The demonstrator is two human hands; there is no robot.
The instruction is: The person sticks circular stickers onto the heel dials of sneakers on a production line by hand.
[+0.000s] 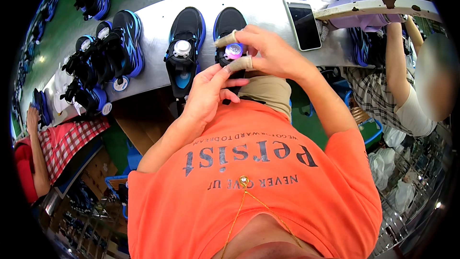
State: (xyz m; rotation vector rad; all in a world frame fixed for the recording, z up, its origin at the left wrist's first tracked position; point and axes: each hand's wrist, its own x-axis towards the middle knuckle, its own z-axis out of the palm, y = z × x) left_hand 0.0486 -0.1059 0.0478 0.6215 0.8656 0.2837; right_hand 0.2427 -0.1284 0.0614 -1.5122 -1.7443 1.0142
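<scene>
Right hand (278, 52) narrowly bracketed the upper-centre disc (234, 51), left hand (207, 90) curled nearby, grips unclear; slipping could skew it.

Looks like shiny metal on the table (269, 8), matt cloth on the shoes (187, 23), smooth plastic on the knobs (182, 48).

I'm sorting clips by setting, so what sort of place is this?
Probably a shoe factory's work line: a pair of black-and-blue shoes on a metal table, more shoes grouped at left, and people in red checks and white on either side.
</scene>
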